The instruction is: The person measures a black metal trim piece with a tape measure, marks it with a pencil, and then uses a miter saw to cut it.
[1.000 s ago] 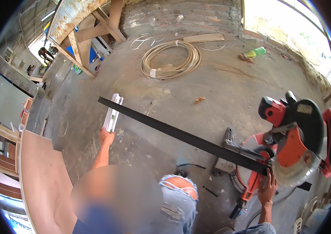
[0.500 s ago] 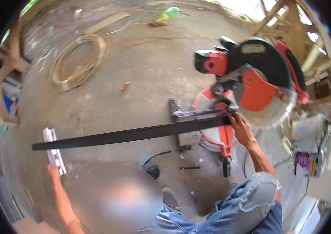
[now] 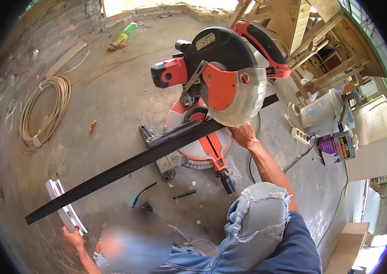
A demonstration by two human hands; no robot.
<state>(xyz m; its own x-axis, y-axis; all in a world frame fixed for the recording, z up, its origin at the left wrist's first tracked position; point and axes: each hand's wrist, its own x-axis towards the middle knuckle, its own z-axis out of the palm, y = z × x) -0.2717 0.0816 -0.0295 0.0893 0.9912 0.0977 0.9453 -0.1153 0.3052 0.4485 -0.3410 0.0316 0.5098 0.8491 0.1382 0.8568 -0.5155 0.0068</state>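
Black bar (image 3: 129,165) runs 8 o'clock to 2 o'clock across the red saw (image 3: 221,84), its 8 o'clock end lapped over a white level (image 3: 71,218), seemingly to prop it even. Left hand (image 3: 72,237) at 8 o'clock, fingers closed round the level's near end; right hand (image 3: 243,135) at 3 o'clock against the bar, fingers part hidden, spread unclear. Pale coil (image 3: 62,108) at 9 o'clock.

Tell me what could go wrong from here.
The right hand sits close to the clear curved guard of the red-and-black miter saw; its fingers could be cut if the saw came down running. The long, straight black bar reaches far past the saw on the left and might tip or shift. The bar's left end overlaps the white spirit level in the left hand, so a slip could nudge it.
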